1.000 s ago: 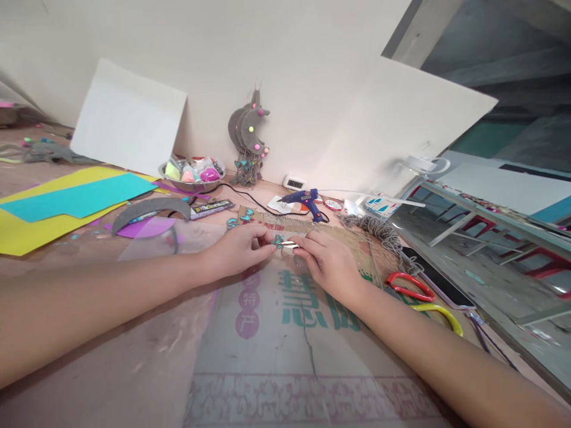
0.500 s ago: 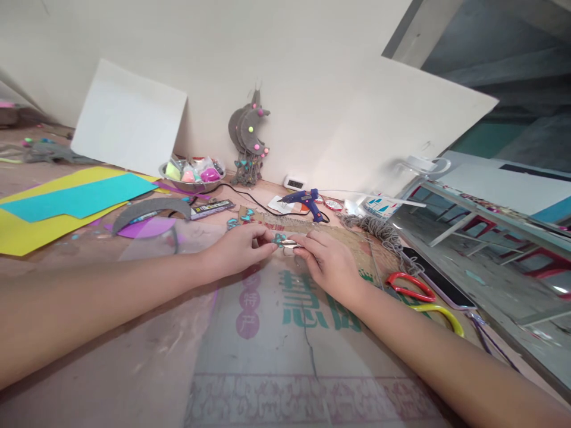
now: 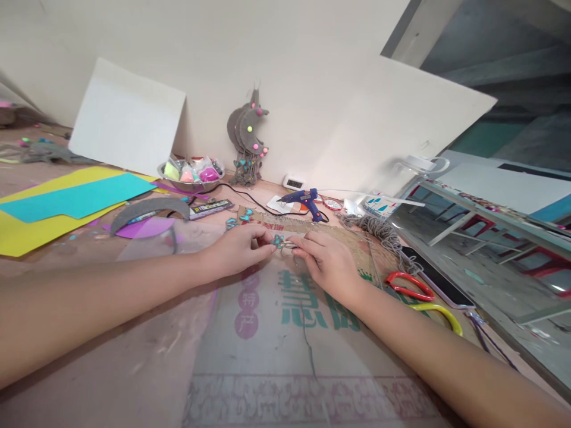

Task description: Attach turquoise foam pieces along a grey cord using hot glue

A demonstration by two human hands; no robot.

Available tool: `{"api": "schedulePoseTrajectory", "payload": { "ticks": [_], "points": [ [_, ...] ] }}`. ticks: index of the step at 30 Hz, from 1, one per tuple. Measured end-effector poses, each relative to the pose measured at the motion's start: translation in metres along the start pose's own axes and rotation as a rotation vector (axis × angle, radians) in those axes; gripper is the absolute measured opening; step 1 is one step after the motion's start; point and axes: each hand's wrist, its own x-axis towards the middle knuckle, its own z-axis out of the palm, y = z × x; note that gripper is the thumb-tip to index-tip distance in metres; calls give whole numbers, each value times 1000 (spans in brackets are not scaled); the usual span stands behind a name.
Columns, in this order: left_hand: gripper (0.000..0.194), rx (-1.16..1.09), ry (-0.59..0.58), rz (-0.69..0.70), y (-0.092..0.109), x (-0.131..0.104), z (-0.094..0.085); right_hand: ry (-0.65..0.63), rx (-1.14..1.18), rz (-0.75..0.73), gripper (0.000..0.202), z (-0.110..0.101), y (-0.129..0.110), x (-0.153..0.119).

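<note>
Above the printed sheet, my left hand (image 3: 241,252) pinches a small teal piece (image 3: 277,240) with grey edging between thumb and fingers. My right hand (image 3: 328,261) is closed on thin silver tweezers (image 3: 287,244), whose tips touch or lie right beside the piece; their far end is hidden by the fingers. Similar teal heart-like pieces (image 3: 245,215) lie beyond my left hand. Under both hands is a clear plastic sheet (image 3: 156,333) over cardboard (image 3: 267,351) with green and purple print.
A blue glue gun (image 3: 303,197) lies beyond my hands. Grey yarn (image 3: 379,233), red-and-yellow-handled scissors (image 3: 410,286) and a phone (image 3: 435,276) are at right. A bowl (image 3: 190,185) of bagged coloured material, a grey crescent (image 3: 149,209) and a blue sheet (image 3: 84,196) are at left.
Both hands stay almost in place. The teal piece and the tweezers have shifted very slightly between my fingers; the whole view has moved a little.
</note>
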Motion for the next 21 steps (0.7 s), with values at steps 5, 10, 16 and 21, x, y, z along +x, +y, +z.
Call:
{"api": "schedulePoseTrajectory", "payload": {
  "ticks": [5,10,16,21],
  "points": [
    [18,18,-9,-9,2,0,-1,-8,-8,-2,31,0,0,1],
    [20,36,-10,-30,5,1,-1,-6,-21,-16,31,0,0,1],
    [19,12,-7,-25,5,1,-2,12,-32,1,31,1,0,-1],
    [21,0,0,-42,5,1,-2,18,-39,4,33,3,0,-2]
  ]
}}
